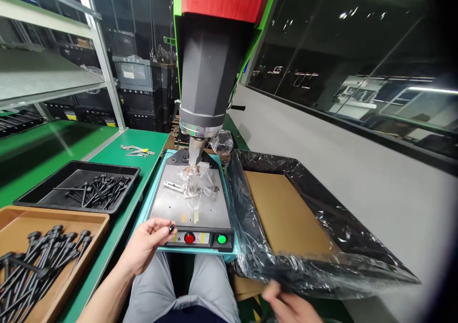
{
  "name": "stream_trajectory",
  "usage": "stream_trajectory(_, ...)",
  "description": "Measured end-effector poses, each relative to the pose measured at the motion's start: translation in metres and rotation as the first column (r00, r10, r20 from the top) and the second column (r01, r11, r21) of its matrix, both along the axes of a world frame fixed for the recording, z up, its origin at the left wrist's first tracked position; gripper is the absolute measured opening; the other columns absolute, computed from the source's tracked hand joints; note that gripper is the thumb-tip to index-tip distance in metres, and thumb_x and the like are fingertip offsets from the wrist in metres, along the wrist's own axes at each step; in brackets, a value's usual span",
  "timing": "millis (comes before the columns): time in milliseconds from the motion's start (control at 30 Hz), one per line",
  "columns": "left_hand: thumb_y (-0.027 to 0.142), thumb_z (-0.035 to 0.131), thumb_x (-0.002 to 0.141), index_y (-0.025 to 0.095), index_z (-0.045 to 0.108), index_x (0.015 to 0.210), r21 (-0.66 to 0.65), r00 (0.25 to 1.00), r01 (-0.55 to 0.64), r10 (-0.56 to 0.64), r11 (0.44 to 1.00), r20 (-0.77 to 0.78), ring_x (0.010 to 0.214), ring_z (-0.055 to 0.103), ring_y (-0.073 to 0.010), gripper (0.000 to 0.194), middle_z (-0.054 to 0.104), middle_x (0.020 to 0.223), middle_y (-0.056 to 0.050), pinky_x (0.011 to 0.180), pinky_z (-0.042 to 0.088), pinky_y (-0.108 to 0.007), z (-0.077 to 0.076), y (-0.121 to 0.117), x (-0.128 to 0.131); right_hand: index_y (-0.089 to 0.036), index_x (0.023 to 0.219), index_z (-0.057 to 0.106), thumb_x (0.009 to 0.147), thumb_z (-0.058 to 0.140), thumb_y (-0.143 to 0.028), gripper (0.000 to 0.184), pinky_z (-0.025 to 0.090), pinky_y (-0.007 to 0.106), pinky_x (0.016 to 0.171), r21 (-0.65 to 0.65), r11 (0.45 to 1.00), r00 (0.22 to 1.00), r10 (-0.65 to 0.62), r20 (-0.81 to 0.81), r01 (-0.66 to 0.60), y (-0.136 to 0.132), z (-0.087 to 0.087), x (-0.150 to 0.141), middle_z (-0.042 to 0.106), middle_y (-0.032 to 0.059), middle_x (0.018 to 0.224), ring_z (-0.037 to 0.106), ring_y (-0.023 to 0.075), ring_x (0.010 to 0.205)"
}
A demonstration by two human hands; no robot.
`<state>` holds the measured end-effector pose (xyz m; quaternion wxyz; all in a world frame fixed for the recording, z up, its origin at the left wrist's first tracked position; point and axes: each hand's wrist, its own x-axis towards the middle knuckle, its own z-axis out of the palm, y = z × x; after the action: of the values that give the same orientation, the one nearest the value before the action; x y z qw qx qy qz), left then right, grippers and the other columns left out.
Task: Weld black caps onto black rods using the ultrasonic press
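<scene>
My left hand (150,242) is in front of the machine's base, its thumb and fingers pinched on a small black part (172,228). Most of that part is hidden by the fingertips. At the lower edge my right hand (291,307) is smeared by motion, close to the near rim of a plastic-lined tray (315,277); its grip cannot be made out. Between the hands stands a press-like machine (205,70) with a metal tip (195,151) over a fixture (193,187) wrapped in clear plastic. A red button (189,237) and a green button (222,239) face me.
A brown tray (102,220) on the left holds several long black rods with knobbed heads (53,246). Behind it, a black tray (26,196) holds smaller black pieces (103,189). Hex keys (138,150) lie on the green table (150,139). Cardboard (289,213) lies in the lined tray.
</scene>
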<state>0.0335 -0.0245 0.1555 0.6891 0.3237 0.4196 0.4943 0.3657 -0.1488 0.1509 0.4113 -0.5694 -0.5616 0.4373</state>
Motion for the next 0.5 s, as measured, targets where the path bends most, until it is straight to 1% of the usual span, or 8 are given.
stream_trajectory(67, 0.03, 0.084, 0.063, 0.015, 0.073, 0.082, 0.065, 0.998, 0.0, 0.004, 0.998, -0.057, 0.087, 0.069, -0.0234, 0.027, 0.073, 0.098, -0.01, 0.077, 0.056, -0.032, 0.002, -0.002, 0.009, -0.025, 0.07, 0.058, 0.089, 0.056, -0.049, 0.031, 0.049, 0.035, 0.071, -0.019, 0.996, 0.994, 0.092, 0.066, -0.091, 0.025, -0.002, -0.033, 0.061, 0.0052, 0.081, 0.059, 0.0204, 0.079)
stream_trajectory(100, 0.031, 0.083, 0.064, 0.015, 0.073, 0.08, 0.102, 0.996, 0.007, 0.003, 0.995, -0.092, 0.087, 0.069, -0.0233, 0.025, 0.073, 0.1, -0.01, 0.076, 0.055, -0.031, 0.003, -0.003, 0.013, -0.023, 0.068, 0.055, 0.091, 0.052, -0.048, 0.034, 0.048, 0.032, 0.068, -0.041, 0.988, 0.984, 0.152, 0.088, -0.149, 0.038, -0.002, -0.051, 0.06, 0.0039, 0.076, 0.058, 0.0185, 0.072)
stream_trajectory(167, 0.03, 0.083, 0.064, 0.016, 0.074, 0.077, 0.172, 0.989, 0.021, 0.005, 0.985, -0.146, 0.091, 0.067, -0.0237, 0.021, 0.073, 0.101, -0.01, 0.078, 0.054, -0.031, 0.004, -0.008, 0.016, -0.021, 0.073, 0.055, 0.095, 0.042, -0.045, 0.035, 0.043, 0.027, 0.06, -0.065, 0.963, 0.958, 0.267, 0.106, -0.261, 0.058, 0.001, -0.085, 0.058, 0.0008, 0.068, 0.055, 0.0147, 0.062)
stream_trajectory(233, 0.03, 0.083, 0.063, 0.017, 0.075, 0.075, 0.214, 0.986, 0.025, 0.012, 0.977, -0.168, 0.094, 0.066, -0.0249, 0.02, 0.073, 0.098, -0.009, 0.082, 0.053, -0.033, 0.005, -0.012, 0.017, -0.02, 0.074, 0.055, 0.096, 0.041, -0.041, 0.033, 0.038, 0.025, 0.059, 0.016, 0.946, 0.935, 0.318, 0.156, -0.324, 0.071, 0.007, -0.109, 0.056, -0.0008, 0.065, 0.053, 0.013, 0.06)
stream_trajectory(300, 0.032, 0.084, 0.062, 0.018, 0.075, 0.074, 0.232, 0.984, 0.017, 0.025, 0.972, -0.179, 0.094, 0.066, -0.0259, 0.02, 0.073, 0.096, -0.009, 0.084, 0.053, -0.035, 0.007, -0.014, 0.016, -0.019, 0.07, 0.054, 0.096, 0.042, -0.038, 0.034, 0.035, 0.025, 0.059, 0.101, 0.928, 0.921, 0.334, 0.202, -0.359, 0.078, 0.011, -0.121, 0.055, -0.001, 0.065, 0.052, 0.0127, 0.061)
stream_trajectory(367, 0.033, 0.083, 0.061, 0.019, 0.075, 0.074, 0.243, 0.979, 0.014, 0.036, 0.97, -0.199, 0.093, 0.066, -0.026, 0.02, 0.073, 0.095, -0.009, 0.085, 0.053, -0.036, 0.009, -0.015, 0.014, -0.019, 0.067, 0.053, 0.097, 0.042, -0.038, 0.037, 0.033, 0.025, 0.059, 0.123, 0.917, 0.916, 0.352, 0.192, -0.379, 0.082, 0.012, -0.123, 0.054, -0.0011, 0.063, 0.05, 0.0127, 0.061)
stream_trajectory(433, 0.033, 0.083, 0.062, 0.019, 0.076, 0.074, 0.252, 0.974, 0.035, 0.023, 0.967, -0.224, 0.091, 0.066, -0.0256, 0.019, 0.073, 0.094, -0.009, 0.084, 0.053, -0.037, 0.011, -0.015, 0.012, -0.019, 0.067, 0.055, 0.096, 0.042, -0.042, 0.04, 0.033, 0.025, 0.058, 0.101, 0.915, 0.917, 0.378, 0.123, -0.391, 0.083, 0.009, -0.121, 0.053, -0.0012, 0.06, 0.049, 0.0123, 0.059)
stream_trajectory(500, 0.032, 0.081, 0.064, 0.019, 0.076, 0.073, 0.269, 0.966, 0.083, -0.011, 0.96, -0.259, 0.09, 0.066, -0.0249, 0.017, 0.073, 0.093, -0.009, 0.084, 0.052, -0.037, 0.012, -0.013, 0.011, -0.018, 0.07, 0.058, 0.094, 0.045, -0.049, 0.042, 0.032, 0.024, 0.053, 0.003, 0.915, 0.915, 0.403, -0.028, -0.403, 0.084, 0.004, -0.118, 0.052, -0.0018, 0.057, 0.045, 0.0105, 0.053)
